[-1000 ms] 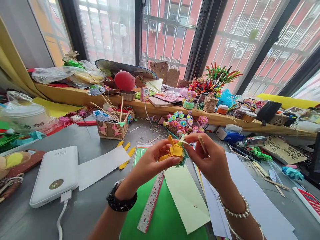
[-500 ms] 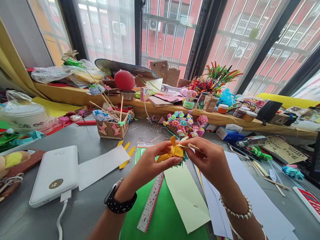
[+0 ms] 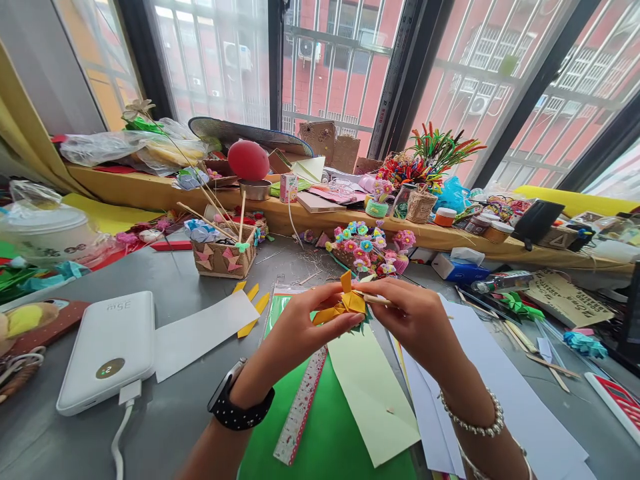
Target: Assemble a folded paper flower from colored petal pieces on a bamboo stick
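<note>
My left hand (image 3: 313,317) pinches a yellow folded-paper piece (image 3: 353,302) between thumb and fingers, above the work mat. Green pointed paper tips show beneath it. My right hand (image 3: 407,310) is closed round a thin wooden stick (image 3: 377,300), whose near end reaches the right side of the yellow piece; its other end pokes out past the knuckles. Below the hands lie a pale green paper strip (image 3: 373,393) and a patterned ruler (image 3: 303,407) on a green sheet (image 3: 265,413). Several yellow paper strips (image 3: 255,310) rest to the left.
A white power bank (image 3: 113,347) with a cable lies at left, beside a white paper strip (image 3: 207,333). Behind stand a cardboard box (image 3: 225,260) holding sticks and a bunch of crocheted flowers (image 3: 365,247). White sheets (image 3: 505,387) and wooden sticks (image 3: 553,363) are at right.
My right hand has shifted its grip on the stick, its fingers now more curled over it, and the stick's far end shows beyond the hand. My left hand stays nearly still.
</note>
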Demonstrator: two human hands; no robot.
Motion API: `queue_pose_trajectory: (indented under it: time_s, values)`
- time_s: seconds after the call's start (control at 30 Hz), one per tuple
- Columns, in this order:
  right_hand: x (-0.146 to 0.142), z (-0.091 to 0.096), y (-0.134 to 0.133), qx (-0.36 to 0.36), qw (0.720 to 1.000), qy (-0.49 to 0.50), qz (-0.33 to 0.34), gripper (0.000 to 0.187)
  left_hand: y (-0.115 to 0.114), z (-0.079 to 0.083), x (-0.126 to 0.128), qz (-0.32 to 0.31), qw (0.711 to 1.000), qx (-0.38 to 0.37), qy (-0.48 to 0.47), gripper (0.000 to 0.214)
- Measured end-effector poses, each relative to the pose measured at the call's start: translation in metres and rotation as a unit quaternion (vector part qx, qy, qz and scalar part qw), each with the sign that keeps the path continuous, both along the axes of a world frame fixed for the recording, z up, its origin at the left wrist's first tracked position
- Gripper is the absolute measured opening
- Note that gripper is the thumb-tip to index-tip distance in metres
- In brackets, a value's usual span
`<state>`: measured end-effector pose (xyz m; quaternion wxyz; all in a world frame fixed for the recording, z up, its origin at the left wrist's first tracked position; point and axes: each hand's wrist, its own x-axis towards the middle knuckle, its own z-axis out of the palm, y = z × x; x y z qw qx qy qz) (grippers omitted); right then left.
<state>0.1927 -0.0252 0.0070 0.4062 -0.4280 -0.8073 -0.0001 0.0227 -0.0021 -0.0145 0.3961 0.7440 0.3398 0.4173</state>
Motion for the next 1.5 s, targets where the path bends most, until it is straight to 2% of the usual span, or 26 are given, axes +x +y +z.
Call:
queue_pose_trajectory:
  time_s: [0.17,0.33,0.47,0.53,0.6,0.73,0.83,0.97,1.17,1.5]
  values:
    - [-0.004,-0.002,-0.001,0.036,0.999,-0.008,-0.023,0.027,0.000,-0.002,0.001,-0.001,1.000,-0.030,0.001,0.038]
    - [-0.011,-0.008,-0.003,0.134,0.986,-0.066,-0.076,0.018,0.003,-0.005,-0.001,0.013,0.999,-0.027,-0.018,0.042]
    - [-0.012,-0.009,-0.004,0.185,0.976,-0.083,-0.081,0.017,0.007,-0.007,-0.006,-0.030,0.996,-0.047,-0.066,0.049]
    - [-0.009,-0.007,-0.004,0.191,0.978,-0.068,-0.058,0.016,0.008,-0.006,-0.009,-0.069,0.990,-0.070,-0.104,0.054]
    - [-0.006,-0.004,-0.004,0.181,0.982,-0.050,-0.003,0.015,0.008,-0.005,-0.012,-0.087,0.982,-0.099,-0.137,0.053]
    - [-0.003,-0.001,-0.004,0.160,0.983,-0.025,0.083,0.017,0.008,-0.001,-0.012,-0.037,0.982,-0.117,-0.146,0.029]
    - [-0.006,-0.003,-0.004,0.150,0.982,-0.016,0.110,0.015,0.008,0.000,-0.010,-0.045,0.975,-0.141,-0.164,0.017]
    - [-0.010,-0.005,-0.007,0.167,0.981,0.012,0.098,0.011,0.007,-0.001,-0.008,-0.059,0.966,-0.149,-0.203,0.013]
    - [-0.010,-0.006,-0.008,0.200,0.976,0.039,0.070,0.014,0.006,-0.002,-0.007,-0.079,0.943,-0.174,-0.274,0.005]
    - [-0.010,-0.004,-0.009,0.222,0.973,0.014,0.059,0.011,0.003,-0.001,-0.001,-0.030,0.929,-0.173,-0.327,0.009]
